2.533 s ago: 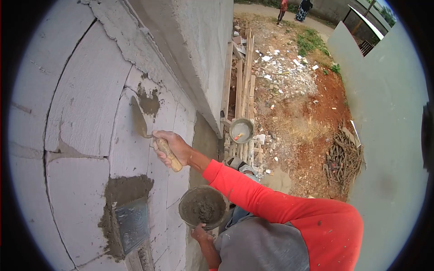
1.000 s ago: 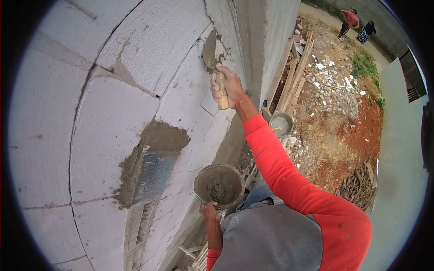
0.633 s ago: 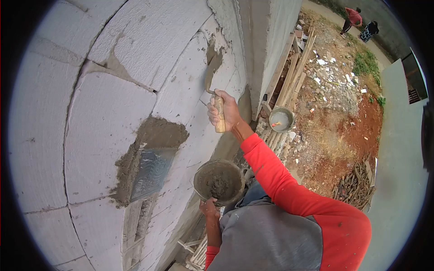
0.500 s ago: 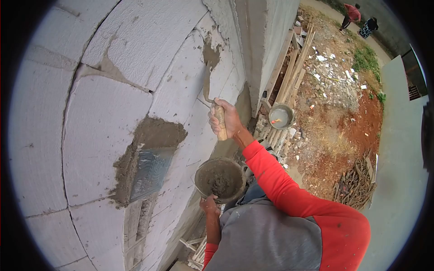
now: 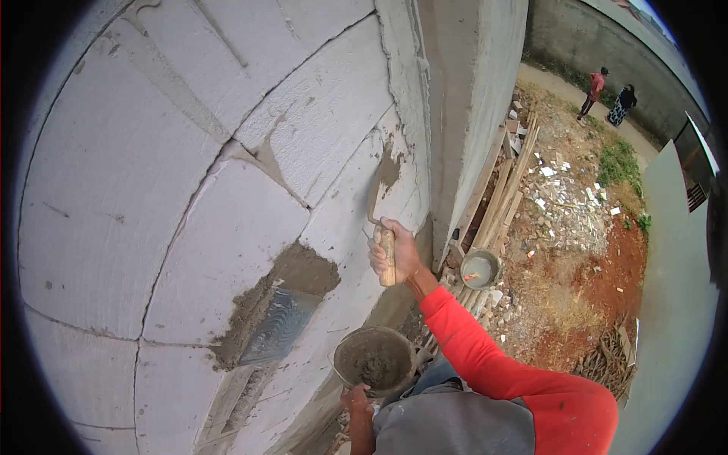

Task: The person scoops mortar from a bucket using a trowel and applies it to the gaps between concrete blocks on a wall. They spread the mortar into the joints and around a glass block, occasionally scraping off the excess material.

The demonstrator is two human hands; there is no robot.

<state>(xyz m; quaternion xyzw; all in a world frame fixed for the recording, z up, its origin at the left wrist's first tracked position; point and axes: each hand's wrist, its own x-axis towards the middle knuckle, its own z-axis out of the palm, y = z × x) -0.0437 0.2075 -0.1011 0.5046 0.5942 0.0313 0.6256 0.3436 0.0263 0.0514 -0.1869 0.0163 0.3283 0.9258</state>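
My right hand (image 5: 396, 252) is wrapped around the wooden handle of a trowel (image 5: 374, 199), whose blade points up along the wall of pale blocks (image 5: 227, 235). The blade's tip lies beside a smear of grey mortar (image 5: 390, 168) on that wall. Lower down, my left hand (image 5: 356, 397) grips the near rim of a bucket (image 5: 343, 350) with wet mortar (image 5: 377, 368) inside. Left of the bucket, a patterned glass-like pane (image 5: 280, 327) is set in the wall, with rough mortar (image 5: 307, 267) along its upper and left sides.
Right of the wall stand a concrete column (image 5: 451, 98), long planks (image 5: 497, 189) and a second bucket (image 5: 493, 262) holding pale liquid. Broken tile pieces (image 5: 557, 189) litter the ground beyond. Two people (image 5: 596, 89) are on the far path. A grey wall (image 5: 675, 303) bounds the right.
My view has tilted, so the wall, hands and yard sit lower and further right in the picture. Both hands keep their holds, and the trowel stays by the mortar smear.
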